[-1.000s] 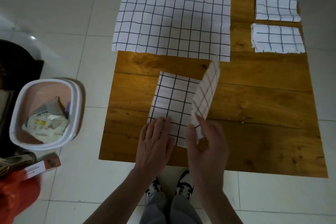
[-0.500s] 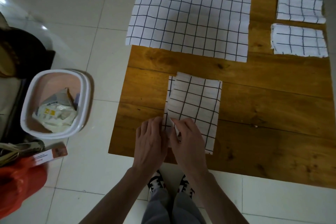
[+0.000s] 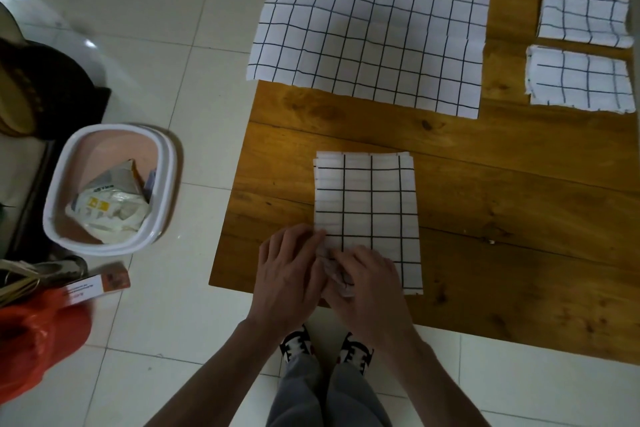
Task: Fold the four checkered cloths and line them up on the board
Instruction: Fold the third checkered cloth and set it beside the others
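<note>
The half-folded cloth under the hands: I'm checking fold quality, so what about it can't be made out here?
Head view only:
- Near-left corner of the half-folded cloth: covered by the left hand and right hand.
- Whether the fingers pinch the bunched fabric: hidden between the hands.
- Layer count: too fine to tell.

Pale glossy floor tiles (image 3: 145, 55) — dim light; a white bin (image 3: 107, 191) stands left, red bag (image 3: 31, 340) nearby.
</note>
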`<state>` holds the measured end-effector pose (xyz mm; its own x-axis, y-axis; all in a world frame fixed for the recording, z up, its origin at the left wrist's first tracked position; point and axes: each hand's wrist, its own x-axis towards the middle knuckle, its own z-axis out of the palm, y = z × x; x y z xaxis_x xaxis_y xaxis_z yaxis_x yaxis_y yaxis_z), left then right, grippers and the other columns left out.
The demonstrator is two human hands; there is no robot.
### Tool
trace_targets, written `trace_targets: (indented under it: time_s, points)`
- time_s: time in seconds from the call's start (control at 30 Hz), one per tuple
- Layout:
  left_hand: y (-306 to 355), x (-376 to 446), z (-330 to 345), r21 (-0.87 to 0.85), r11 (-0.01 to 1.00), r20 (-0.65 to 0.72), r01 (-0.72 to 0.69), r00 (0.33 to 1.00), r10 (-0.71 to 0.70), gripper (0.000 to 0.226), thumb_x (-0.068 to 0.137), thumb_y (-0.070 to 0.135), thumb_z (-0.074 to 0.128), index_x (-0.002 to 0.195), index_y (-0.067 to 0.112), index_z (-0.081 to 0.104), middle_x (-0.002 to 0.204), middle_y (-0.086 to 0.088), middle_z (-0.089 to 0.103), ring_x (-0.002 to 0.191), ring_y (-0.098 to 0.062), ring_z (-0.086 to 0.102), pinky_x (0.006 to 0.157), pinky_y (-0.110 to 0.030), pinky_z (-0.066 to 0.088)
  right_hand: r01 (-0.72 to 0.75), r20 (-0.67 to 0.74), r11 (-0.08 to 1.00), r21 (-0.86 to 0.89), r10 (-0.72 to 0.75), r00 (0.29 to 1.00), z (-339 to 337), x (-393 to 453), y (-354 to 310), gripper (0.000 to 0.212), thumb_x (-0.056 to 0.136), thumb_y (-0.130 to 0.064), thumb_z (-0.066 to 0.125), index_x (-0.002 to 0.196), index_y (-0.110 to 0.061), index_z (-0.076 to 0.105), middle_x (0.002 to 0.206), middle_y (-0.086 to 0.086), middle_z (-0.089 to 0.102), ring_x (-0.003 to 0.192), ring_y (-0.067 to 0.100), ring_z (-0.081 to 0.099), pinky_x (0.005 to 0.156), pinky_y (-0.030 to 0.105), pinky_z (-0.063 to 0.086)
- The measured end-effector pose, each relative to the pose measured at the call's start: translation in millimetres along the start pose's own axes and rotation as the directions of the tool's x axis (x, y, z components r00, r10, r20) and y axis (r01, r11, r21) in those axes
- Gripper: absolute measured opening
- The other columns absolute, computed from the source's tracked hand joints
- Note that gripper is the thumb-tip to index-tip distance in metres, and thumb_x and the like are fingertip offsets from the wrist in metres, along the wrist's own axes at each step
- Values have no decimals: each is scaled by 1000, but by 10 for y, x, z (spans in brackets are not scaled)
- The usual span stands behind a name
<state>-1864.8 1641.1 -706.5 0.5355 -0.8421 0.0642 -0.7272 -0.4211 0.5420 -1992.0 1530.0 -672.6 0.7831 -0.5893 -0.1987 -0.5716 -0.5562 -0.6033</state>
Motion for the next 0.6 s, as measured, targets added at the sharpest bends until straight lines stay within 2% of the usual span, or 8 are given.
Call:
trace_targets:
  time_s: [0.07, 0.13, 0.23, 0.3, 0.37, 0.47, 0.53, 0.6]
  points:
    - [5, 11, 2, 11, 1000, 18, 5, 1000, -5, 53, 108, 55, 37, 140, 21, 63, 141, -3, 54, 131, -22, 46, 108, -37, 36, 26, -55, 999, 36, -24, 998, -117, 23, 84, 48, 105, -52, 35, 120, -23, 70, 111, -9, 66, 104, 8, 57, 97, 38, 46]
    - [-2, 11, 23, 40, 999, 37, -6, 999, 5, 55, 103, 58, 49, 142, 21, 60, 144, -4, 51, 134, -24, 44, 111, -38, 33, -6, -193, 999, 52, 16, 981, -269, 105, 220, 41, 107, -42, 37, 121, -20, 68, 113, -4, 65, 105, 8, 57, 92, 39, 51]
    - [-7, 2, 51, 27, 999, 48, -24, 999, 23, 57, 96, 54, 60, 142, 20, 59, 146, -5, 49, 137, -26, 43, 113, -44, 36, -216, -351, 973, 79, 230, 908, -544, 305, 414, 35, 106, -32, 48, 136, -17, 59, 124, 3, 58, 107, 11, 56, 86, 32, 55]
    - [-9, -11, 62, 21, 999, 59, -50, 997, 49, 58, 94, 49, 62, 144, 20, 57, 148, -7, 49, 139, -28, 42, 113, -50, 40, -371, -308, 914, 162, 404, 861, -685, 431, 505, 45, 104, -33, 55, 146, -16, 50, 131, 4, 56, 114, 16, 57, 92, 36, 56]
    - [-22, -27, 64, 21, 997, 80, -73, 994, 71, 61, 93, 47, 63, 147, 22, 53, 151, -8, 47, 142, -29, 41, 114, -56, 40, -414, -237, 886, 208, 456, 858, -781, 519, 525, 51, 103, -35, 60, 149, -17, 46, 126, 1, 59, 109, 17, 61, 92, 40, 58]
    - [-48, -47, 56, 13, 996, 88, -87, 992, 86, 62, 94, 44, 62, 151, 25, 47, 154, -8, 44, 145, -29, 38, 116, -61, 39, -438, -99, 842, 314, 488, 867, -837, 597, 524, 50, 102, -34, 63, 146, -17, 47, 104, -12, 59, 90, 4, 60, 72, 23, 52]
    - [-49, -42, 41, 9, 996, 85, -93, 992, 92, 60, 96, 43, 60, 151, 25, 48, 154, -7, 43, 145, -28, 37, 115, -61, 39, -479, -9, 805, 350, 515, 857, -838, 616, 522, 36, 102, -32, 64, 135, -19, 55, 101, -15, 56, 89, 3, 57, 67, 16, 39]
    - [-49, -23, 27, 3, 996, 82, -94, 992, 93, 56, 99, 46, 56, 151, 24, 50, 155, -6, 43, 145, -27, 38, 116, -60, 38, -490, 38, 796, 355, 511, 859, -831, 610, 540, 14, 103, -32, 61, 112, -22, 60, 98, -7, 62, 91, 15, 63, 66, 19, 41]
